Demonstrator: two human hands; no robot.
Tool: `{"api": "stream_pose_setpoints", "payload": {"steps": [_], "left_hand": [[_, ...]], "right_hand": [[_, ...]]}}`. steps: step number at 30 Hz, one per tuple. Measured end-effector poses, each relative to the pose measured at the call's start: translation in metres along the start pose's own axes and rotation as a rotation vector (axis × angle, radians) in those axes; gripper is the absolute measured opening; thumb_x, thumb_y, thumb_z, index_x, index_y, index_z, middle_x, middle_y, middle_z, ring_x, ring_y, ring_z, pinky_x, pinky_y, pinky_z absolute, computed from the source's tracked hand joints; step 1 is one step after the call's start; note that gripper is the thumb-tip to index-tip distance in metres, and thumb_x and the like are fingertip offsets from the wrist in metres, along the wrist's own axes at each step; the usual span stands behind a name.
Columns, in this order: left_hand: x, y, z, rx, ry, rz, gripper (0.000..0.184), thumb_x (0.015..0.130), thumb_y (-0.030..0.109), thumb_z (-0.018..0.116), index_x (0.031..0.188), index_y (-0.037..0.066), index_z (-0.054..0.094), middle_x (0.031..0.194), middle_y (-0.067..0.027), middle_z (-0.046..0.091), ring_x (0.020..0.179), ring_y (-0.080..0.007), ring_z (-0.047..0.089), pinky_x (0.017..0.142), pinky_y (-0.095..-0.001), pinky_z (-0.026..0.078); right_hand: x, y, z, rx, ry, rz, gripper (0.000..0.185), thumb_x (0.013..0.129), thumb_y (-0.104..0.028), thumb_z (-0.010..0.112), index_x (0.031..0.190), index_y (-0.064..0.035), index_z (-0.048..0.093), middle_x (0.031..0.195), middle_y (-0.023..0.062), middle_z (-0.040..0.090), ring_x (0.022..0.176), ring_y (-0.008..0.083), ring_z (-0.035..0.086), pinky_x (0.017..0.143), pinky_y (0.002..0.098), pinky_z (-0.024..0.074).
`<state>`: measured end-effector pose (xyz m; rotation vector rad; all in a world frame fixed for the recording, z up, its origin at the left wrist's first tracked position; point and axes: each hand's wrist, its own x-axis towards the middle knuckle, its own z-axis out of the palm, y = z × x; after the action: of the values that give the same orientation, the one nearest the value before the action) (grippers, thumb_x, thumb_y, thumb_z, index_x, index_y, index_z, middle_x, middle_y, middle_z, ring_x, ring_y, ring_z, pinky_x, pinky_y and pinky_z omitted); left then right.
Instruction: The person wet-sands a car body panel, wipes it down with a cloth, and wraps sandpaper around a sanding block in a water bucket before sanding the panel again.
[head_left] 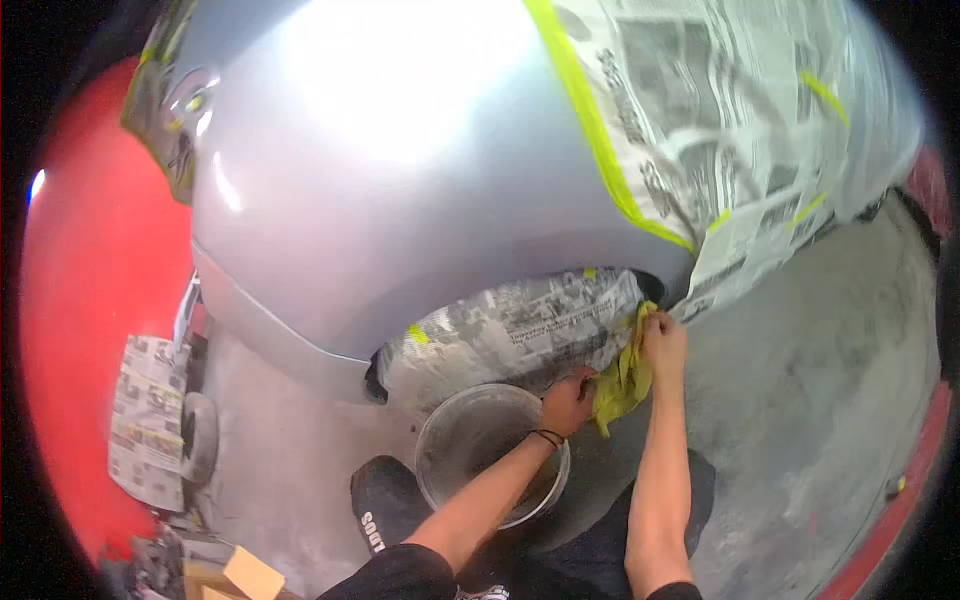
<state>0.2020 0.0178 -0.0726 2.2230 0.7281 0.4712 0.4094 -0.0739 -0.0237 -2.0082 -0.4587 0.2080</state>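
A yellow-green cloth (pixel 625 380) hangs crumpled between my two hands, beside the wheel's right end. My right hand (pixel 663 343) pinches its upper part close to the lower edge of the silver car panel (pixel 400 210). Closed fingers of my left hand (pixel 568 403) hold the cloth's left side, though the fingertips are partly hidden. The wheel is wrapped in newspaper (pixel 510 325) stuck with bits of yellow tape. Under my left forearm, a round bucket (pixel 428 455) stands on the floor between my legs.
Newspaper sheets (pixel 700 120) edged with yellow tape (pixel 590 120) cover the car's right part. A red car body (pixel 90 290) stands at left, with a newspaper-wrapped wheel (pixel 148 430) near it. Cardboard pieces (pixel 250 573) lie at the lower left. Grey concrete floor (pixel 810 380) extends right.
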Motion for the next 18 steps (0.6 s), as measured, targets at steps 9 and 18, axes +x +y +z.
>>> {"api": "stream_pose_setpoints", "payload": {"steps": [9, 18], "left_hand": [[-0.067, 0.13, -0.106, -0.467, -0.365, 0.497, 0.043, 0.103, 0.027, 0.067, 0.137, 0.002, 0.065, 0.131, -0.0184, 0.069, 0.122, -0.0311, 0.067, 0.107, -0.0424, 0.051], [-0.073, 0.147, -0.455, 0.035, 1.075, 0.769, 0.044, 0.114, 0.027, 0.037, 0.132, -0.003, 0.064, 0.131, -0.0186, 0.066, 0.121, -0.0331, 0.064, 0.107, -0.0474, 0.05]], "right_hand": [[-0.17, -0.057, -0.02, 1.587, -0.238, 0.332, 0.058, 0.109, -0.051, 0.042, 0.136, -0.0056, 0.065, 0.126, 0.0151, 0.072, 0.114, 0.0374, 0.069, 0.102, 0.0543, 0.0551], [-0.133, -0.338, 0.004, -0.557, 0.247, -1.021, 0.081, 0.102, -0.036, 0.06, 0.161, 0.0118, 0.032, 0.171, 0.0329, 0.024, 0.157, 0.0603, 0.016, 0.126, 0.0705, 0.0133]]}}
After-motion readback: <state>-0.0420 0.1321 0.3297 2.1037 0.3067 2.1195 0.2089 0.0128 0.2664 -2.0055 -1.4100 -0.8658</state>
